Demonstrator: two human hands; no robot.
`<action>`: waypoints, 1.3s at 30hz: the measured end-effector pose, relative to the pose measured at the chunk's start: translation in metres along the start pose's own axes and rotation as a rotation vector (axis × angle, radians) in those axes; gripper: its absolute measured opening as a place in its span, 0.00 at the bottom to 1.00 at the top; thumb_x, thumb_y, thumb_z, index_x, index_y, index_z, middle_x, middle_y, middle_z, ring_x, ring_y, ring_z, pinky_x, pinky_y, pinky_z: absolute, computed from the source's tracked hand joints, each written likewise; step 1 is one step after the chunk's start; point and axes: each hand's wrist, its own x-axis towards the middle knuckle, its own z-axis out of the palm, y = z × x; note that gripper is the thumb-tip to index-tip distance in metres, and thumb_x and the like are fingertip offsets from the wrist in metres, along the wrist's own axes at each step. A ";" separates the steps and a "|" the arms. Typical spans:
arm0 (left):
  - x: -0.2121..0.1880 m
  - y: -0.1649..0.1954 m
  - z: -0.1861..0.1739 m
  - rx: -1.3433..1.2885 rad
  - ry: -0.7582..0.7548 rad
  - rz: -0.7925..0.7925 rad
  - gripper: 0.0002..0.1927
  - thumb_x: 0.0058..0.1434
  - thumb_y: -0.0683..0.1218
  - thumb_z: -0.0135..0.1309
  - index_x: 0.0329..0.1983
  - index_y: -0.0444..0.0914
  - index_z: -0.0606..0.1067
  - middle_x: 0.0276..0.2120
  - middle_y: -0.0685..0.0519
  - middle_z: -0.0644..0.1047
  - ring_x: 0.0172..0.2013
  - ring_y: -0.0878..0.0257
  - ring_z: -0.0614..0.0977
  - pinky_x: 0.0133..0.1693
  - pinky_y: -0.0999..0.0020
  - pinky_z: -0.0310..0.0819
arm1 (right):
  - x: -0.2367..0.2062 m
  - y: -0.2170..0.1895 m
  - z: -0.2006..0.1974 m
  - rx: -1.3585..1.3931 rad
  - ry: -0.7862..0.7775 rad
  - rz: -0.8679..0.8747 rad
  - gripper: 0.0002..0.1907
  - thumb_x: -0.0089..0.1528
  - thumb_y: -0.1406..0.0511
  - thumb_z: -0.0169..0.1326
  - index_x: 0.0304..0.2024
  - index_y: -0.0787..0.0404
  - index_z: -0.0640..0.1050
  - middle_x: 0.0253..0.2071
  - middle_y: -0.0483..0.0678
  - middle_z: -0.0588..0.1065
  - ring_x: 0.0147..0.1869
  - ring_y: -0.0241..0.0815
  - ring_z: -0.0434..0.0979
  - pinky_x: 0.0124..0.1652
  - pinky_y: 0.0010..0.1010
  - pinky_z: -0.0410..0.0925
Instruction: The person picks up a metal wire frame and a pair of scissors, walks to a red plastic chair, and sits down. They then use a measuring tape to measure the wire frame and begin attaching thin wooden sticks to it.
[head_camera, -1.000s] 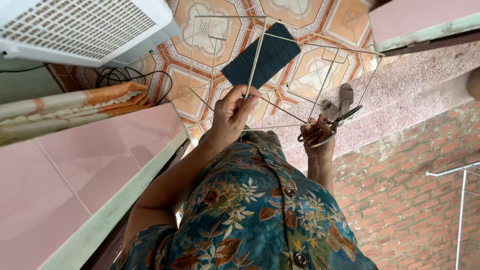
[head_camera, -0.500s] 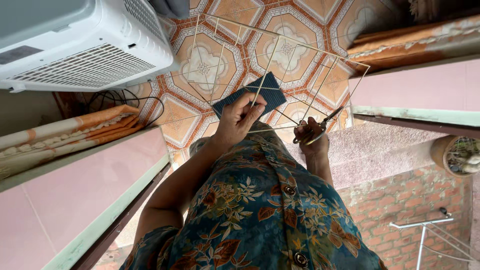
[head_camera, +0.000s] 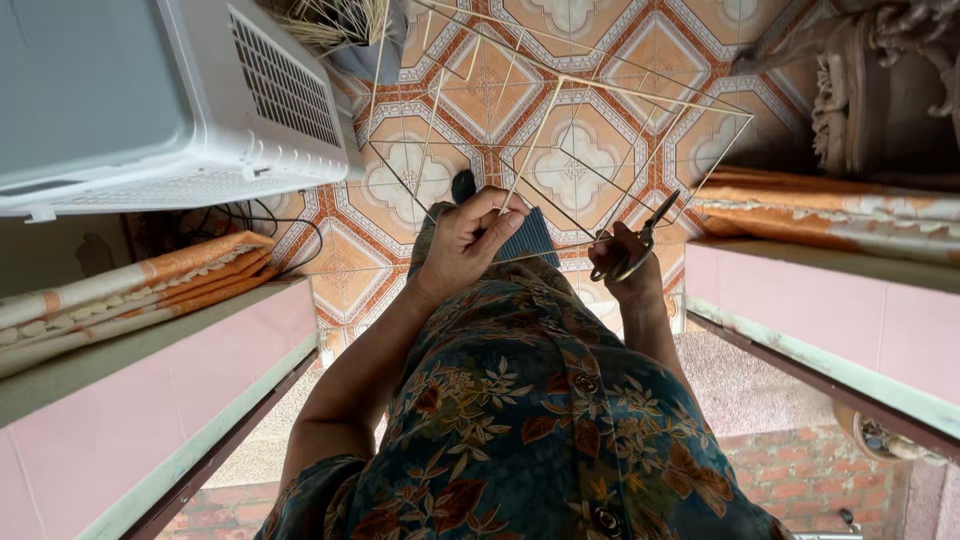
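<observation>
While the left hand (head_camera: 470, 240) pinched a strut of the thin, pale stick frame (head_camera: 560, 130) held out over the patterned orange floor tiles (head_camera: 480, 90), the right hand (head_camera: 625, 265) clenched small metal scissors (head_camera: 635, 240) just beside it, fingers through the handles.

My one head camera looked straight down, close over my chest, both hands and the tiled floor (head_camera: 600, 60) below.

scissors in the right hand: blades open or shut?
Shut: the scissors in the right hand show one closed tip, no gap between blades.
</observation>
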 end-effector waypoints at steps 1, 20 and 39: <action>0.007 -0.001 -0.003 0.044 0.010 -0.007 0.06 0.73 0.43 0.53 0.49 0.36 0.75 0.16 0.62 0.66 0.19 0.77 0.60 0.25 0.75 0.51 | 0.008 -0.004 0.002 0.000 -0.018 0.005 0.11 0.70 0.67 0.53 0.32 0.64 0.74 0.26 0.54 0.75 0.29 0.46 0.74 0.33 0.35 0.66; 0.142 0.006 -0.019 0.076 -0.002 0.254 0.06 0.74 0.45 0.54 0.50 0.38 0.75 0.21 0.59 0.72 0.19 0.75 0.67 0.25 0.74 0.56 | 0.104 -0.089 0.089 -0.031 -0.002 0.017 0.10 0.68 0.67 0.52 0.32 0.61 0.77 0.27 0.50 0.77 0.26 0.42 0.74 0.31 0.36 0.68; 0.194 0.043 -0.063 0.236 0.499 0.252 0.04 0.75 0.43 0.55 0.46 0.37 0.76 0.23 0.55 0.74 0.24 0.70 0.72 0.34 0.71 0.66 | 0.251 -0.154 0.258 -0.363 -0.144 0.411 0.04 0.65 0.67 0.59 0.38 0.62 0.77 0.33 0.54 0.80 0.27 0.43 0.78 0.37 0.43 0.76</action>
